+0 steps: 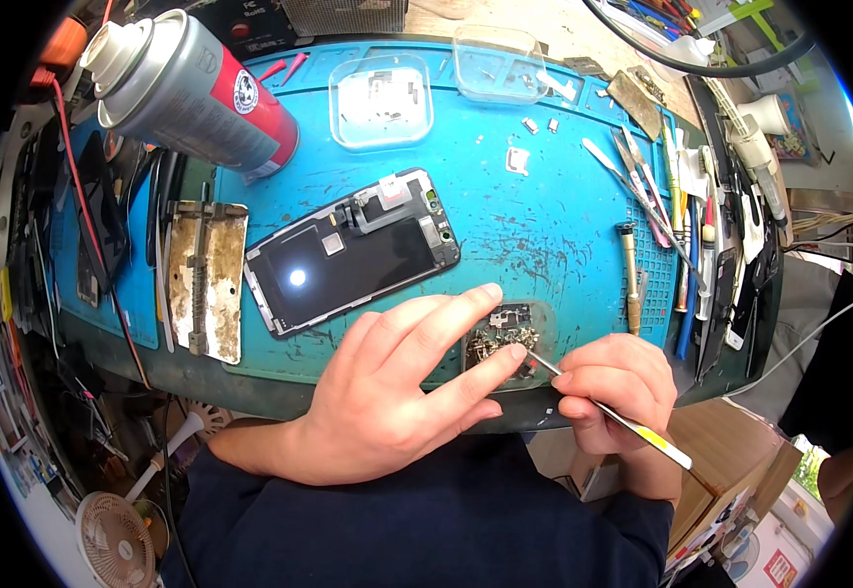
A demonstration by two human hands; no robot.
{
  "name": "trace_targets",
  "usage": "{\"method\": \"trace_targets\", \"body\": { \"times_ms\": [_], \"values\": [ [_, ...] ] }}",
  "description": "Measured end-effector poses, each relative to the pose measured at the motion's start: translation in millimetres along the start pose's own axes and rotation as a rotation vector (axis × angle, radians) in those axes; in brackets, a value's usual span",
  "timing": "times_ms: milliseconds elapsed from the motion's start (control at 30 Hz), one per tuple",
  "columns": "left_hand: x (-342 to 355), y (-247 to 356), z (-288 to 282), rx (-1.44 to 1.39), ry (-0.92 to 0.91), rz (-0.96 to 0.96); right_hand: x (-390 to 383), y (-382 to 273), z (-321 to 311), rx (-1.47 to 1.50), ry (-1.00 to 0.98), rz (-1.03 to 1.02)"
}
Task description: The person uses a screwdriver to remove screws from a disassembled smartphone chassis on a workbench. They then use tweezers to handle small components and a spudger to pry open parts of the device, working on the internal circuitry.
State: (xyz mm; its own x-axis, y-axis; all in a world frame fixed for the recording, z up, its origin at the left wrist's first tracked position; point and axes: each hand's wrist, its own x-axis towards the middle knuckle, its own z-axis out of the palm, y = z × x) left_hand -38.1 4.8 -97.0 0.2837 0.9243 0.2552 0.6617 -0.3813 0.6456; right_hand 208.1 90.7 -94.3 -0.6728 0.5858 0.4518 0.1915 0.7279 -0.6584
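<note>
My left hand (397, 387) reaches over a small clear tray (549, 323) with its fingers stretched out and spread. One fingertip is over the heap of tiny metal screws (490, 345) in it; whether it touches them I cannot tell. Pinched in my right hand (625, 387) is a pair of tweezers (647, 434) with a yellow patch, its tips pointing into the tray beside my left fingertips. A dark flat metal part (511, 316) lies at the tray's far side. Beyond my left hand lies a phone screen assembly (367, 257), its back facing up.
A spray can (201, 98) stands at the far left of the blue mat (534, 206), by a metal clamp fixture (208, 279). Two clear boxes (381, 139) (498, 96) hold small parts at the back. Several tweezers (632, 171), a screwdriver (630, 279) and pens lie right.
</note>
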Motion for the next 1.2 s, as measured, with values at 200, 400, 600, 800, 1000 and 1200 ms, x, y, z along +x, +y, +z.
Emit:
{"method": "trace_targets", "body": {
  "times_ms": [200,400,600,800,1000,1200],
  "values": [
    [0,2,6,0.112,0.001,0.005,-1,-1,-2,0.012,0.008,0.035],
    [2,3,3,0.095,-0.014,-0.01,-4,-1,-3,-0.005,0.061,0.072],
    [-3,-6,6,0.014,0.042,0.009,-6,-1,-4,0.013,0.064,0.061],
    [-2,-6,4,-0.02,0.064,-0.01,-4,-2,-6,0.041,0.034,0.04],
    [1,-4,5,-0.014,0.108,-0.04,-3,0,-6,0.096,0.011,0.003],
    [3,-5,6,-0.019,0.123,-0.028,0,0,-6,0.095,-0.025,0.019]
  ]
}}
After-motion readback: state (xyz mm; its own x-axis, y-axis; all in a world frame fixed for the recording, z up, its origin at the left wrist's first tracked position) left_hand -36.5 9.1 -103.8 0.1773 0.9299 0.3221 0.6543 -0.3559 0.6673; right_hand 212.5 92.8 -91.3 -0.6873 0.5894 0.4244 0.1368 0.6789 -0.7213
